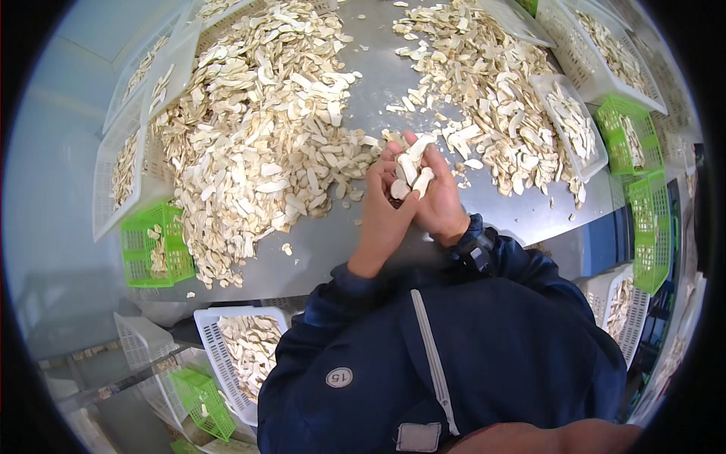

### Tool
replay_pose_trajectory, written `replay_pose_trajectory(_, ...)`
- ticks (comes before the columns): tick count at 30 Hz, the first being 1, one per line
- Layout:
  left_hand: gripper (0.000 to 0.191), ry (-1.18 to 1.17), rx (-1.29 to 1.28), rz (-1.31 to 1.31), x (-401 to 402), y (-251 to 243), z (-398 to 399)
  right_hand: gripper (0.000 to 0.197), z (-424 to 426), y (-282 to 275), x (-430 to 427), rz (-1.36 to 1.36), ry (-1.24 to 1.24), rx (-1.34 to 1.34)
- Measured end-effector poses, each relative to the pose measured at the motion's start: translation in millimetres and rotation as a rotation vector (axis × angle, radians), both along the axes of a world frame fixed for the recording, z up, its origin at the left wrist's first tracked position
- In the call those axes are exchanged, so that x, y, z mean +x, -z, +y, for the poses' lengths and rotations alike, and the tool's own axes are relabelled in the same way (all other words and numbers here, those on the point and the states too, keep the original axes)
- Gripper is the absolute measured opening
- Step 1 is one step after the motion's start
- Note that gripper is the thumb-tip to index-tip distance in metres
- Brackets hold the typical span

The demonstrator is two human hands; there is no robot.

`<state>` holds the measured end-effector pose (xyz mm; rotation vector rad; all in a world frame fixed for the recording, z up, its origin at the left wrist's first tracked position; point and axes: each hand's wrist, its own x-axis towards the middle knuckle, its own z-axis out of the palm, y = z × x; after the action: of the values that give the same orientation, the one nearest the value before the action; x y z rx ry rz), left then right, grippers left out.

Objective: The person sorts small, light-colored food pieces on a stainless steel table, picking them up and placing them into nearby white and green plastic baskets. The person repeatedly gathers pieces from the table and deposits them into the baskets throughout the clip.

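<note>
My left hand (381, 213) and my right hand (439, 196) are cupped together near the middle of the view, holding several pale dried mushroom slices (409, 167) between them. The left thumb presses on one slice while the right palm lies beneath the others. A large heap of dried mushroom slices (266, 130) covers the steel table to the left and reaches close to my left fingers. Another heap of slices (499, 108) lies beyond my right hand, with a few loose pieces beside the fingertips.
The steel table (374, 74) shows between the heaps. A white tray (595, 162) of slices leans at the right heap. Green baskets (130, 258) and white baskets (105, 196) line the left edge; more stand at right. A white basket (207, 340) of slices is below the table's near edge.
</note>
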<state>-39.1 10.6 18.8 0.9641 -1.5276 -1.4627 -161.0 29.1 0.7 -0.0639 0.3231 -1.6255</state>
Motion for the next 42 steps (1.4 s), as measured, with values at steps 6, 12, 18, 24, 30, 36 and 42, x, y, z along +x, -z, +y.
replay_pose_trajectory(6,0.030,0.060,0.585,0.318,28,0,-4,0.052,-2,4,-4,-0.090,-0.018,0.012)
replay_pose_trajectory(12,0.024,0.061,0.786,0.700,42,-3,-16,0.049,-3,8,-3,-0.130,-0.084,0.015)
replay_pose_trajectory(18,0.020,0.046,0.760,0.636,42,-8,-22,0.045,0,13,-8,0.054,-0.196,0.178)
replay_pose_trajectory(24,0.027,0.060,0.399,-0.053,42,-13,-38,0.044,16,5,-13,0.582,-0.393,0.237)
replay_pose_trajectory(30,0.027,0.123,0.274,-0.263,30,-33,-34,0.041,21,-5,-20,1.315,-0.272,0.011)
replay_pose_trajectory(36,0.014,0.124,0.428,-0.041,28,-28,-32,0.040,40,-29,-46,1.206,-0.433,0.115)
replay_pose_trajectory(42,0.021,0.051,0.543,0.228,62,-27,-25,0.040,75,-58,-156,1.180,-0.013,0.227)
